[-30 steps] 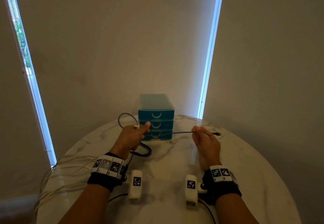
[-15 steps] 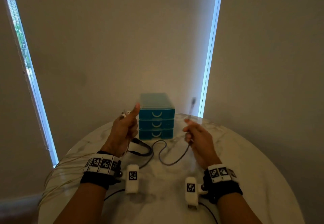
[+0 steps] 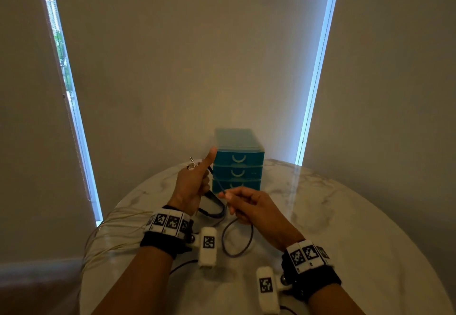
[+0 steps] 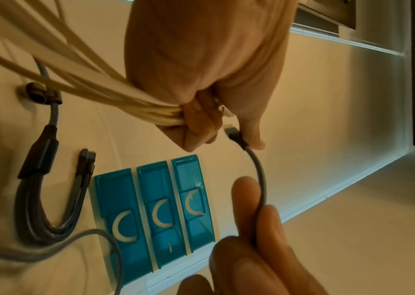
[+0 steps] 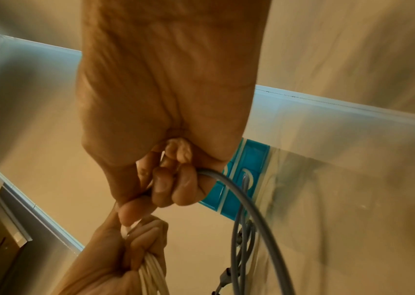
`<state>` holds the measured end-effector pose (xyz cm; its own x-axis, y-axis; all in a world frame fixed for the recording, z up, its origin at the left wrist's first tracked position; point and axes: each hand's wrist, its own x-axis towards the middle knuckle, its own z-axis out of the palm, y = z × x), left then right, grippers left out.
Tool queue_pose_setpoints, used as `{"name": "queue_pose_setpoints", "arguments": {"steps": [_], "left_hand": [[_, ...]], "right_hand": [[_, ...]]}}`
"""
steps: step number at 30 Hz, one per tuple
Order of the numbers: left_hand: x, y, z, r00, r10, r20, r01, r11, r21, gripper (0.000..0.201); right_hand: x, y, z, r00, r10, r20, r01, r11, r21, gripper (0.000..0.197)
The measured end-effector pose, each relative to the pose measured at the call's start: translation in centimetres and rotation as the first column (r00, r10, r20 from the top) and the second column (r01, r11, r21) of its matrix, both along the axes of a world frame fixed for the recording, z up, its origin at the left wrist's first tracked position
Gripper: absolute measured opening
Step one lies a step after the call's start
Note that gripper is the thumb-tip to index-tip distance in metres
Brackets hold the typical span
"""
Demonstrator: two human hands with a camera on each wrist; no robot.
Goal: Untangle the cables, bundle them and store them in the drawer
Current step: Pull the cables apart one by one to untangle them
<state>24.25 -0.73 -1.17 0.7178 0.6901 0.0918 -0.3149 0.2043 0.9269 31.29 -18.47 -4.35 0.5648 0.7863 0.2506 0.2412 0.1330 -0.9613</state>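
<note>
My left hand (image 3: 195, 181) is raised in front of the teal three-drawer unit (image 3: 238, 166) with the thumb up. Its fingers (image 4: 196, 123) curl round a bunch of white cables (image 4: 87, 85), and the dark plug (image 4: 234, 135) of a thin grey cable lies against the thumb. The grey cable (image 4: 261, 179) arcs from that plug to my right hand (image 3: 246, 203), which pinches it just right of the left hand. Below the right hand (image 5: 166, 189) the cable hangs in a loop (image 3: 237, 240) onto the marble table (image 3: 345, 228). All drawers look closed.
A dark cable bundle (image 4: 39, 199) tied with a strap lies on the table left of the drawer unit (image 4: 153, 219). The white cables (image 3: 111, 228) trail off the table's left edge. Blinds and a wall stand close behind the table.
The right hand has moved left and down, close to the left hand, still pinching the grey cable. The cable now hangs in a loop. The left hand stayed raised, thumb up.
</note>
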Motion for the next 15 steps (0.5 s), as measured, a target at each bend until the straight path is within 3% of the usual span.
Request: {"name": "queue_pose_setpoints", "arguments": {"steps": [3, 6, 8, 10, 12, 15], "left_hand": [[0.1, -0.1, 0.0, 0.999, -0.037, -0.012, 0.037, 0.999, -0.011, 0.044], [0.0, -0.1, 0.6, 0.998, 0.014, 0.062, -0.011, 0.999, -0.040, 0.045], [-0.4, 0.1, 1.3, 0.989, 0.062, 0.131, -0.052, 0.996, -0.079, 0.050], [-0.9, 0.4, 1.9, 0.974, 0.102, 0.201, -0.081, 0.991, -0.109, 0.054], [-1.4, 0.8, 2.4, 0.955, 0.122, 0.271, -0.086, 0.986, -0.141, 0.056], [-1.8, 1.5, 2.5, 0.925, 0.143, 0.353, -0.074, 0.977, -0.200, 0.057]], "right_hand": [[-0.3, 0.1, 0.0, 0.998, -0.003, 0.057, 0.006, 0.999, -0.048, 0.019], [-0.2, 0.2, 0.0, 0.997, -0.022, 0.077, 0.031, 0.993, -0.111, 0.014], [1.0, 0.3, -0.9, 0.973, -0.178, 0.148, 0.197, 0.972, -0.127, 0.012], [2.4, 0.1, -1.8, 0.884, -0.422, 0.203, 0.448, 0.888, -0.103, 0.006], [3.7, -0.7, -2.1, 0.764, -0.624, 0.167, 0.642, 0.761, -0.094, 0.004], [5.4, -2.4, -1.7, 0.628, -0.765, 0.141, 0.773, 0.592, -0.229, 0.027]]}}
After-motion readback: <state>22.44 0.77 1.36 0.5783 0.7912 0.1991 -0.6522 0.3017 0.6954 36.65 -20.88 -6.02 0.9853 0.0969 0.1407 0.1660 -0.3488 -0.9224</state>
